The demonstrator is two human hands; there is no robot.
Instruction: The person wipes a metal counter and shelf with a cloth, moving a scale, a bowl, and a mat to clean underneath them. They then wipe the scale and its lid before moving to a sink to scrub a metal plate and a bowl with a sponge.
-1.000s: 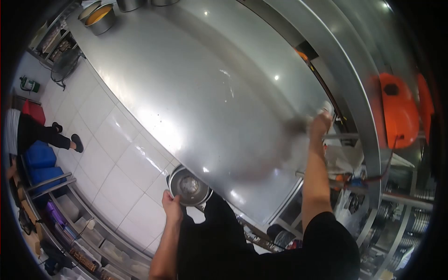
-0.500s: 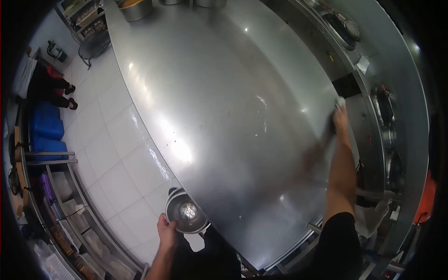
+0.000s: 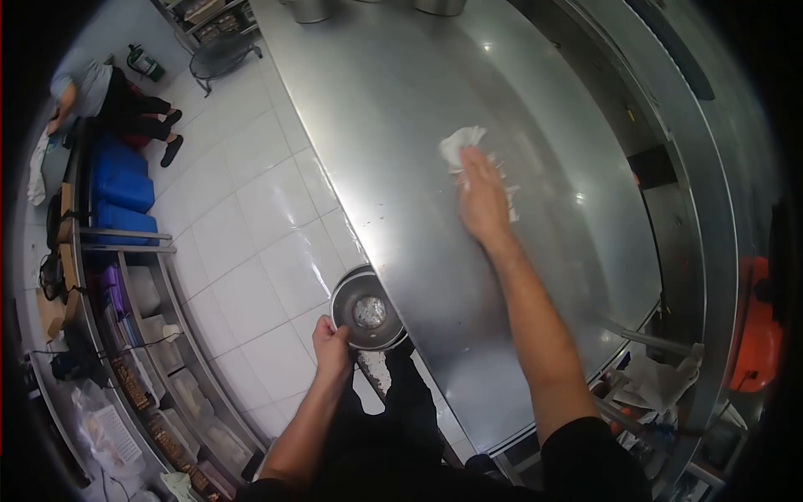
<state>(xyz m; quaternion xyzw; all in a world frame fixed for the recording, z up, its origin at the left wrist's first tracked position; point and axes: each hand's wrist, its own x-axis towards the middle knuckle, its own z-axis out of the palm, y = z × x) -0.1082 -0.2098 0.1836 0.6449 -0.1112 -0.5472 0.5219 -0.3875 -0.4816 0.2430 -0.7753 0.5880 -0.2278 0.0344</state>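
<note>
My left hand (image 3: 332, 347) grips the rim of a round metal bowl (image 3: 351, 333), thumb over the near edge. The bowl hangs beside the left edge of the steel table (image 3: 393, 184), with a shiny patch at its bottom. On the tabletop, my right hand (image 3: 483, 203) presses a white cloth (image 3: 460, 147), fingers over its near part. White smears (image 3: 512, 201) lie just right of that hand, and a few dark crumbs (image 3: 373, 222) are scattered near the left edge.
Metal pots (image 3: 309, 10) stand at the table's far end. Another person (image 3: 100, 96) is at the far left, near blue bins (image 3: 121, 180). Shelving with trays (image 3: 155, 330) runs along the left. An orange-red object (image 3: 750, 330) is at the right.
My right hand has moved the cloth from the table's right edge leftward to the middle. The bowl in my left hand appears slightly higher and further right as the view shifted.
</note>
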